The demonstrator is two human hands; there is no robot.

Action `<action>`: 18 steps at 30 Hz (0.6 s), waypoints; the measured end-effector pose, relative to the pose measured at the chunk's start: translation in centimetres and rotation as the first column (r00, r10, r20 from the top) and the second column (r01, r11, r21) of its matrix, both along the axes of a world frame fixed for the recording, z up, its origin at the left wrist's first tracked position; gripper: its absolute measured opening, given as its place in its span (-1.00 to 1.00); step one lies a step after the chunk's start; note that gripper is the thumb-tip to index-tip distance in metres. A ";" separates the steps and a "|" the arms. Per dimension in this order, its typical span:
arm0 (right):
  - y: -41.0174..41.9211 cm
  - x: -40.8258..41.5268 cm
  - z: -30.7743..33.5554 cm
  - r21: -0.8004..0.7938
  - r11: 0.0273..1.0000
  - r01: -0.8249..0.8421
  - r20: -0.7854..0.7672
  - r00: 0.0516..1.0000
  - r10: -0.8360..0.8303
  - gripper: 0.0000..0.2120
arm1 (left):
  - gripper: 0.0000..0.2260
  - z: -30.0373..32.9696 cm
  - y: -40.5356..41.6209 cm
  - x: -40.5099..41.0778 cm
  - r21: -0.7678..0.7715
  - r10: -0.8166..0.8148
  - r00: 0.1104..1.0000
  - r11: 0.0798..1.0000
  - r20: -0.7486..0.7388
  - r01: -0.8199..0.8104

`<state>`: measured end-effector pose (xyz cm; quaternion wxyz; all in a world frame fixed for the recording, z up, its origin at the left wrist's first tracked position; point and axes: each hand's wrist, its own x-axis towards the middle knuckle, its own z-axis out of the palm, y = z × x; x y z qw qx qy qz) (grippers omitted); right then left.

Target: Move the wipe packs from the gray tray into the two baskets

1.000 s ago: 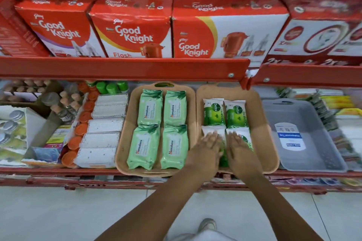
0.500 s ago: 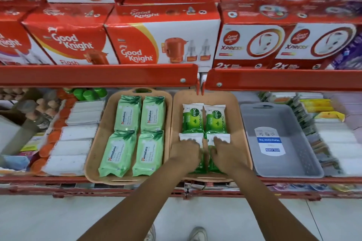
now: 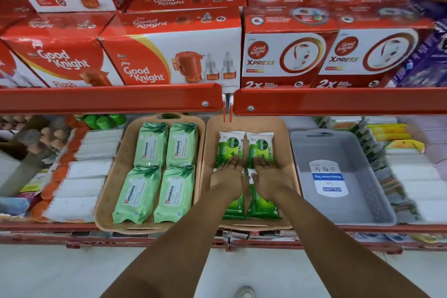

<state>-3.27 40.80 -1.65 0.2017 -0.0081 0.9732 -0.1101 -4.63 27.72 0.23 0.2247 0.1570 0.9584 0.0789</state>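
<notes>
Two tan baskets sit side by side on the lower shelf. The left basket [image 3: 113, 176] holds several pale green Himalaya wipe packs [image 3: 151, 145]. The right basket [image 3: 287, 150] holds several dark green Dettol wipe packs [image 3: 260, 145]. My left hand [image 3: 227, 176] and my right hand [image 3: 268, 178] lie flat, fingers apart, on the Dettol packs in the right basket, gripping nothing. The gray tray [image 3: 362, 176] to the right of the baskets has only a label sticker on its floor.
A red shelf rail [image 3: 108, 99] runs just above the baskets, with red Good Knight boxes [image 3: 169, 55] stacked on it. White packs [image 3: 79, 176] and orange caps crowd the shelf left of the baskets. Stacked white and yellow packs [image 3: 411, 167] fill the right.
Both hands slid a little farther back over the Dettol packs. The camera has swung right and moved closer to the shelf.
</notes>
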 end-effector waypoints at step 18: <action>-5.7 9.2 21.2 -0.177 0.983 -0.047 -0.961 0.224 -0.163 -0.81 | -0.90 21.1 -5.9 8.3 0.353 0.217 0.331 0.829 -0.918 0.434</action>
